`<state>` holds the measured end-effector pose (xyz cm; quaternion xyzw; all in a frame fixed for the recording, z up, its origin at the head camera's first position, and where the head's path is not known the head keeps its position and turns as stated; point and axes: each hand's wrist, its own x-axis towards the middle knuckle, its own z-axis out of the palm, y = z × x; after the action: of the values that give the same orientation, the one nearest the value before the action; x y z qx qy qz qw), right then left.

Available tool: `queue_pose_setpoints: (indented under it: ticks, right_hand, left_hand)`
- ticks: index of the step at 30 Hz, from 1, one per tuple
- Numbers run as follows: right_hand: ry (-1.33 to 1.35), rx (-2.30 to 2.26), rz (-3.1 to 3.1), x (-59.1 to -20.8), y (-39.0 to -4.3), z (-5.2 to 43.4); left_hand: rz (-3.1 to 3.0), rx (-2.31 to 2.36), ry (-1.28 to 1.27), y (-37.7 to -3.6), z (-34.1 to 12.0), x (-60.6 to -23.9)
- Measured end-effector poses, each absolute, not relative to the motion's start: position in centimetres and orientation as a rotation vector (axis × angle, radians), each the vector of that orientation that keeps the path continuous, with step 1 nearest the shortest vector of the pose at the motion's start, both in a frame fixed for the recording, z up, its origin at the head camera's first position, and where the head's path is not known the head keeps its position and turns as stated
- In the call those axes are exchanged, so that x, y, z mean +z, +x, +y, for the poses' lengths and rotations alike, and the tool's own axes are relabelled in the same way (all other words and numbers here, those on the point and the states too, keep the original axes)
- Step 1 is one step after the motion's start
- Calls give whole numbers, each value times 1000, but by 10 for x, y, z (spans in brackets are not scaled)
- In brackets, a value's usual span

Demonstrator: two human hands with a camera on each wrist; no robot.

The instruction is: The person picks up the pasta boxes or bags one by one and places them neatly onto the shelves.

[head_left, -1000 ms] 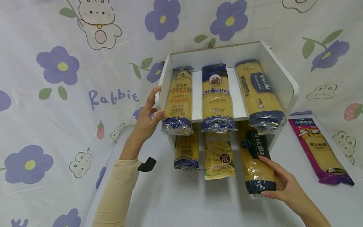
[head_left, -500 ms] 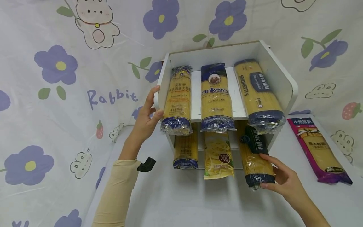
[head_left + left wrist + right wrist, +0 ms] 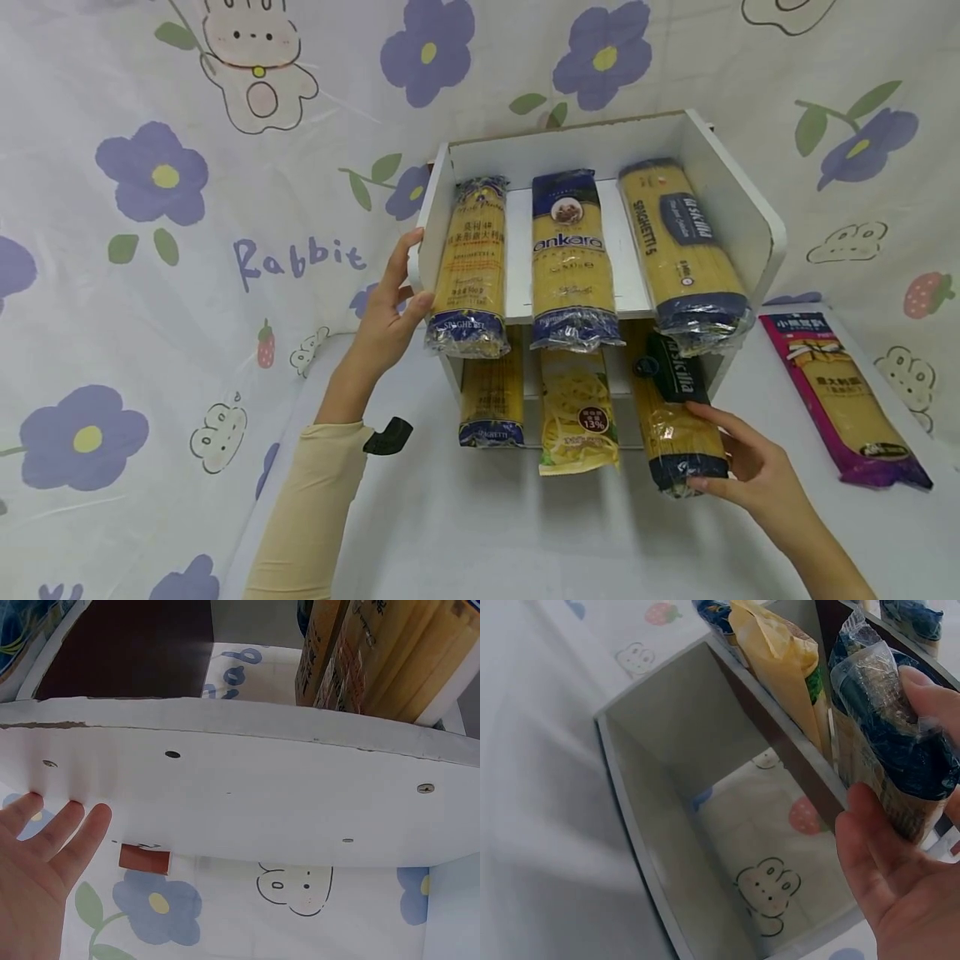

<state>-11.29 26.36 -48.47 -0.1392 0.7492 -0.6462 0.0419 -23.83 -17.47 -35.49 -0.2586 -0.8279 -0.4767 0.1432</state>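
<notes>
Left hand: your left hand rests flat on the shelf side, fingers straight.
Right hand: your right hand grips the spaghetti pack by its end.

So there's a two-level shelf unit sitting on the counter, backed up against a cloth backdrop. Top level has three spaghetti packs side by side, ends sticking out over the front edge. Under them, three more: a spaghetti pack on the left, a noodle bag in the middle, and the right-hand pack poking out furthest, with the right hand at its front end. The left hand is on the unit's left side wall. Another pack lies flat on the counter, right of the unit.
</notes>
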Motion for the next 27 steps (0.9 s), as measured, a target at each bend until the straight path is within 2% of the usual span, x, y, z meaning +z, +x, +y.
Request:
queue_pose_setpoints:
  ticks: [11, 23, 27]
  right_hand:
    - [-489, -1779, 2424, -487, -108, 269]
    - [-543, -1971, 2480, -483, -102, 273]
    - [-420, -2195, 2486, -478, -100, 273]
  left_hand:
    - [-2386, -1401, -735, -237, -175, -354]
    - [-2380, -1376, -738, -237, -174, -354]
    - [-2379, -1380, -746, -238, -174, -355]
